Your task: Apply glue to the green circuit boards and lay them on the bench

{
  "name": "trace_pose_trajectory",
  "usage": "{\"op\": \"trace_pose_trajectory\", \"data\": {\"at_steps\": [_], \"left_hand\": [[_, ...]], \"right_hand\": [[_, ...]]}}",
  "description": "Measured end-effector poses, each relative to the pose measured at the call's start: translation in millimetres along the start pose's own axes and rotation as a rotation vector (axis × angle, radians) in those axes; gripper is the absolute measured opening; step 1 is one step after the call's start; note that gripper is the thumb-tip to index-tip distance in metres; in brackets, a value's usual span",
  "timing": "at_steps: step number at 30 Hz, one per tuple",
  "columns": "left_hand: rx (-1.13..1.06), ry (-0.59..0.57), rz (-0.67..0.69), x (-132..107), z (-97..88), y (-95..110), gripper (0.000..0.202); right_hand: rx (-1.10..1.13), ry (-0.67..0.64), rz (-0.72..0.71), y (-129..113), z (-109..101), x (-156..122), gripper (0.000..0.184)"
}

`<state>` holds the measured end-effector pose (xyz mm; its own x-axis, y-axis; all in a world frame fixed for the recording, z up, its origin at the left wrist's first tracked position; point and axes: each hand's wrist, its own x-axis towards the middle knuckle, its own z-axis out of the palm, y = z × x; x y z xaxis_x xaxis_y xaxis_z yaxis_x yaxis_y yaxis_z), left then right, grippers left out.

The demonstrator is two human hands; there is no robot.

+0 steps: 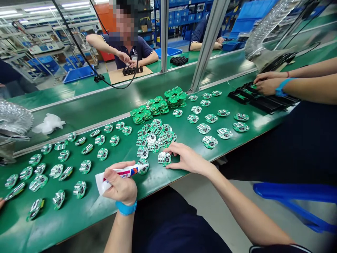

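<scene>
My left hand [120,184] is closed around a white tube [123,173] with red and blue print, its nozzle resting on a round green circuit board [143,166]. My right hand [185,158] pinches another round green circuit board [164,158] flat against the green table [86,207]. Just beyond both hands lies a heap of the same boards [156,136].
Several boards lie spread out at the left [56,165] and at the right [210,121], with stacks [160,103] further back. A co-worker's hands [267,82] work over black trays [259,98] at the right. Another person [129,56] sits across the conveyor. A blue chair [297,200] stands nearby.
</scene>
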<state>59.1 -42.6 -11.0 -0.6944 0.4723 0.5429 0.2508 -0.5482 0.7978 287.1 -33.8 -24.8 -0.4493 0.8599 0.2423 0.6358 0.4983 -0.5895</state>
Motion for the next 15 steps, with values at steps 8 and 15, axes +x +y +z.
{"op": "trace_pose_trajectory", "data": {"at_steps": [8, 15], "left_hand": [[-0.127, -0.131, 0.041, -21, 10.0, 16, 0.051], [-0.106, -0.25, 0.049, -27, 12.0, 23, 0.049]], "right_hand": [[-0.089, 0.228, -0.101, -32, 16, -18, 0.042], [-0.181, 0.314, -0.17, -42, 12, -18, 0.034]]}}
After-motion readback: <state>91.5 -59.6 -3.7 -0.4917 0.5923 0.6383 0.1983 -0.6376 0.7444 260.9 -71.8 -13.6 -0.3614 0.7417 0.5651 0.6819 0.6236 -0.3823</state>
